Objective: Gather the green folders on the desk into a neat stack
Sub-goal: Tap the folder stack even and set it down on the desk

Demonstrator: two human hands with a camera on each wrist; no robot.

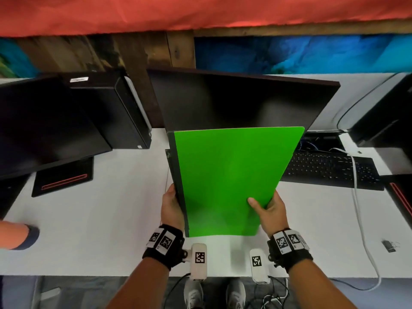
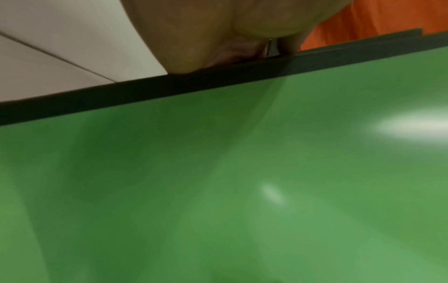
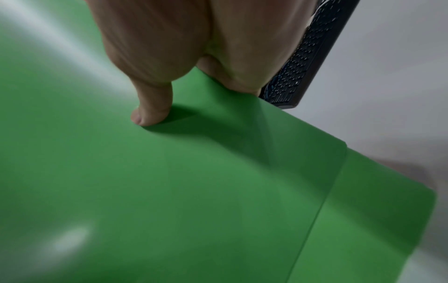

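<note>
A stack of bright green folders (image 1: 225,179) with dark spines is lifted above the white desk (image 1: 100,230), tilted toward me. My left hand (image 1: 172,205) grips the spine edge on the left. My right hand (image 1: 268,210) pinches the right edge, thumb on the top cover. In the left wrist view the dark spines (image 2: 218,80) lie under my left hand (image 2: 218,38). In the right wrist view my right hand's thumb (image 3: 150,107) presses the top folder (image 3: 194,191), and a lower folder (image 3: 378,220) sticks out past its corner.
A dark monitor (image 1: 240,101) stands right behind the folders, another monitor (image 1: 44,128) and a black box (image 1: 120,108) at the left. A black keyboard (image 1: 330,170) and a white cable (image 1: 359,215) lie at the right. Another person's orange sleeve (image 1: 13,235) rests at the left edge.
</note>
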